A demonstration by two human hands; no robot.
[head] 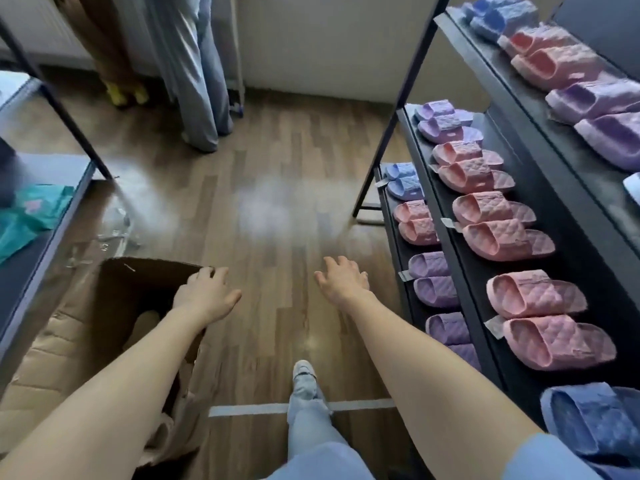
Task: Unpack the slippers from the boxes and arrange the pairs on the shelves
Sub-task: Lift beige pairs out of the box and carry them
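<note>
One open cardboard box (pixel 138 296) stands on the floor (pixel 277 202) at the left. The left hand (pixel 204 292) lies on its far rim, fingers bent over the edge and thumb spread free; whether it grips cannot be told. The right hand (pixel 343 280) hangs over the floor, released, fingers spread, holding nothing.

The slippers sit in pairs on three shelves at the right:
- **Top shelf** (pixel 595 181): three pairs, one blue (pixel 498 15), one pink (pixel 547 57), one purple (pixel 595 112).
- **Middle shelf** (pixel 467 268): five pairs, one purple (pixel 443 123), three pink (pixel 498 223), and one blue (pixel 588 420) cut off by the frame.
- **Lower shelf** (pixel 393 251): four pairs, one blue, one pink, two purple.
</note>
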